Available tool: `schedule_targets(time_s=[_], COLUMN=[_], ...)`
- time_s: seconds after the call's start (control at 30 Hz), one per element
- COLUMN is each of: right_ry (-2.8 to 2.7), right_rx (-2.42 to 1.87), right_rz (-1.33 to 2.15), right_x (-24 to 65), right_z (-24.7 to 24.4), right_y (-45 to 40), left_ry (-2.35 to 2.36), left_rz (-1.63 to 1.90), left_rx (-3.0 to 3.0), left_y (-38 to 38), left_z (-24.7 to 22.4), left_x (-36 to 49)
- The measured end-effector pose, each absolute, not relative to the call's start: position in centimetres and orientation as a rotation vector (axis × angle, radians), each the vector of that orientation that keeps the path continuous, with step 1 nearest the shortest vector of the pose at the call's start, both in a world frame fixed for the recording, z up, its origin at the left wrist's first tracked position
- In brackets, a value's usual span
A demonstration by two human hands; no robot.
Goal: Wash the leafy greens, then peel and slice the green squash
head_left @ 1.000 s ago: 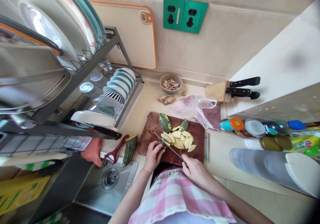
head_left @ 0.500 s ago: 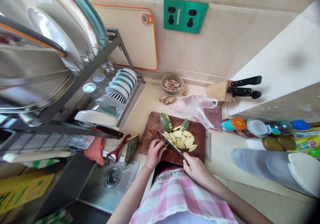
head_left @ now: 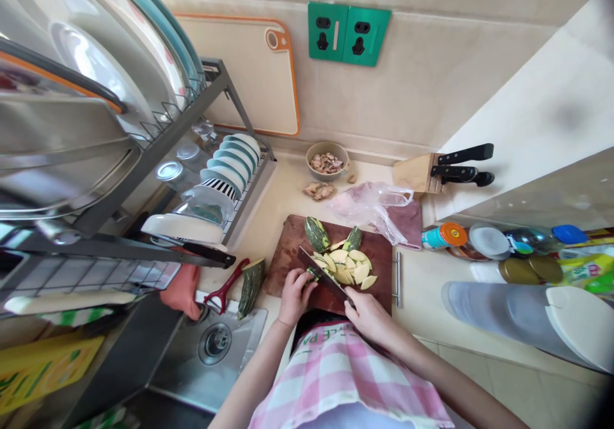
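Observation:
In my right hand (head_left: 363, 311) is the handle of a kitchen knife (head_left: 322, 277), its dark blade slanting up and left over the brown cutting board (head_left: 283, 256). My left hand (head_left: 296, 296) pinches a small green-skinned piece of squash (head_left: 313, 274) right beside the blade; the fingers cover most of that piece. Pale squash slices (head_left: 343, 265) lie heaped on the far side of the knife. Behind them rest two green squash chunks, a larger one (head_left: 317, 233) and a smaller one (head_left: 354, 238). Left of the board, a cut squash half (head_left: 251, 287) leans by the sink edge.
A red peeler (head_left: 224, 290) lies near the sink (head_left: 192, 358). Behind the board are a bowl of meat pieces (head_left: 327, 162), ginger (head_left: 319, 190), a plastic bag (head_left: 371, 202) and a knife block (head_left: 416, 173). The dish rack (head_left: 240, 224) stands left; jars (head_left: 487, 242) line the right.
The view has shifted slightly. Both hands stay at the board, and the knife remains against the small squash piece with little visible movement.

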State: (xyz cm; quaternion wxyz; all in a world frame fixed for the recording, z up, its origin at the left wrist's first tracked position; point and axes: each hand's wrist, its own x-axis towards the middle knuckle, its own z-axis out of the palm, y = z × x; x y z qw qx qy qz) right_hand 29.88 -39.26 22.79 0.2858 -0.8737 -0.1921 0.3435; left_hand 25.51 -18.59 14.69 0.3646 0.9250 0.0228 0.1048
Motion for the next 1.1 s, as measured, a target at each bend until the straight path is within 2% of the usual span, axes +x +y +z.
schedule_targets(time_s=[0.2,0.47,0.6,0.8,1.1], right_ry=[-0.582,-0.506,-0.507,-0.581,-0.517], right_rx=[-2.443,-2.442,-2.334,-2.436,-2.432], right_rz=[0.908,0.971,0.918,0.895,0.962], right_x=[29.2,29.1,29.4,28.8,29.1], right_z=[24.9,21.6,22.1,24.1,21.7], right_y=[-40.4,-38.7,-39.5,-40.6,-38.6], left_ry=[0.065,0.067,0.088,0.107,0.117], left_rz=[0.256,0.269,0.316,0.325,0.304], left_rx=[2.355,2.33,2.302,2.278,2.26], left_y=[-18.7,-18.7,-18.7,-18.9,-18.7], left_z=[14.8,14.7,14.7,14.8,14.5], left_x=[25.7,25.4,25.6,25.8,25.3])
